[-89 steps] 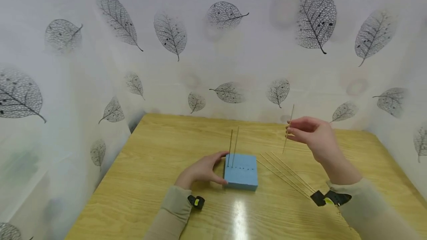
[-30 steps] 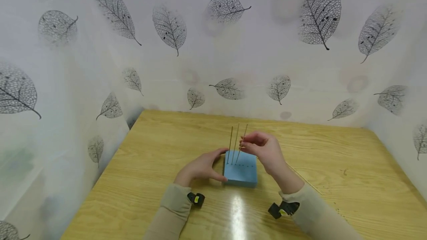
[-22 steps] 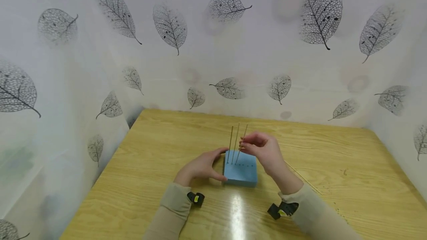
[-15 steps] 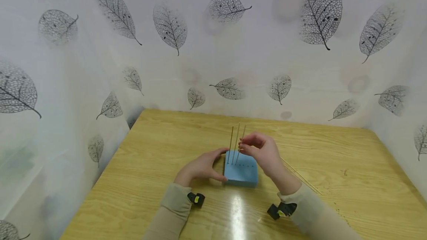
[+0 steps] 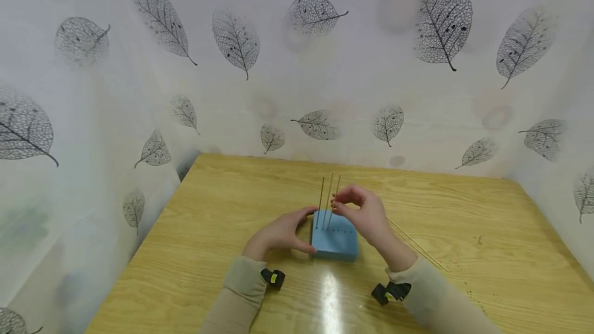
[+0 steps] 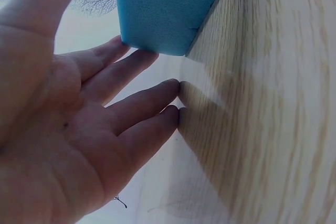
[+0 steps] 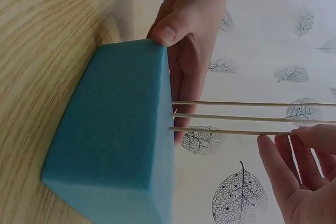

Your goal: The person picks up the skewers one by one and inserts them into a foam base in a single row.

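A light blue foam block [image 5: 335, 246] sits on the table with a row of small holes across its top. My left hand [image 5: 278, 236] holds its left side, thumb at the near corner and fingertips at the far one. In the left wrist view, two fingertips touch the foam [image 6: 163, 9] and two rest lower, on the table. Two thin wooden skewers stand upright in the leftmost holes. Beside them, my right hand [image 5: 364, 215] pinches a third skewer [image 7: 220, 131] between thumb and fingertips. This skewer's lower end meets the block at the third hole; its depth I cannot tell.
Loose skewers [image 5: 417, 245] lie on the wooden table [image 5: 209, 210] right of the block, partly hidden by the right forearm. A white curtain [image 5: 352, 81] with leaf prints hangs behind and at the sides. Both wrists wear black cameras.
From above the table at right, my right hand has carried the skewer left to the third hole. Over the last second the skewer has tilted slightly more upright. The left hand stays on the block.
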{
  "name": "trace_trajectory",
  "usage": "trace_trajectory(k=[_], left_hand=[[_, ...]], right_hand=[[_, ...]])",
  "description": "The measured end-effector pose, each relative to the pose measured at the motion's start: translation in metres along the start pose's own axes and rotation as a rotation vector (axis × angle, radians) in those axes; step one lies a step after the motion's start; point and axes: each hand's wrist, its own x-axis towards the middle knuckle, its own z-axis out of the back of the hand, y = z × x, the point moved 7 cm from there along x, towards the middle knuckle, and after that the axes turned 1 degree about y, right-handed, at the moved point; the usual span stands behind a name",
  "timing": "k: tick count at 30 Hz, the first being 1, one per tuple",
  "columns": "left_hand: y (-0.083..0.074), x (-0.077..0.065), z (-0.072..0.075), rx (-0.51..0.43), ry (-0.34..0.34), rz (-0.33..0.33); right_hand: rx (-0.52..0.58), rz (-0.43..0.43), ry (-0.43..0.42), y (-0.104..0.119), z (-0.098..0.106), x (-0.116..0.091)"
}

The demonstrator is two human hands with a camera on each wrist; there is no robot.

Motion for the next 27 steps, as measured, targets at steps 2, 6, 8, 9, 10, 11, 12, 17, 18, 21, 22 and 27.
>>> trace_trajectory(k=[2, 6, 8, 9, 10, 11, 12, 17, 18, 21, 22, 27], left_hand=[[0.001, 0.000, 0.000, 0.001, 0.004, 0.005], [0.001, 0.001, 0.000, 0.003, 0.003, 0.002], [0.001, 0.002, 0.000, 0.002, 0.003, 0.001], [0.001, 0.001, -0.001, 0.000, 0.004, 0.002], [0.001, 0.001, -0.001, 0.001, 0.005, 0.002], [0.001, 0.001, -0.001, -0.001, 0.007, 0.005], [0.001, 0.001, -0.001, -0.001, 0.009, 0.006], [0.001, 0.000, -0.002, -0.012, 0.007, 0.010], [0.001, 0.000, -0.002, -0.012, 0.008, 0.010], [0.001, -0.001, -0.002, -0.018, 0.012, 0.013], [0.001, -0.001, -0.002, -0.019, 0.013, 0.012], [0.000, -0.002, -0.003, -0.020, 0.018, 0.012]], right_hand=[[-0.030, 0.026, -0.001, 0.001, 0.001, 0.000], [-0.070, 0.059, 0.010, 0.000, 0.002, -0.001], [-0.068, 0.051, 0.018, -0.003, 0.004, -0.002], [-0.066, 0.045, 0.020, -0.004, 0.005, -0.002], [-0.065, 0.040, 0.018, -0.005, 0.007, -0.003], [-0.068, 0.036, 0.016, -0.006, 0.010, -0.003], [-0.074, 0.033, 0.012, -0.006, 0.013, -0.003], [-0.160, 0.032, -0.010, -0.006, 0.033, -0.003], [-0.186, 0.034, -0.012, -0.006, 0.037, -0.002], [-0.274, 0.045, -0.022, -0.006, 0.052, -0.002], [-0.298, 0.046, -0.025, -0.007, 0.057, -0.001], [-0.442, 0.050, -0.056, -0.008, 0.086, 0.001]])
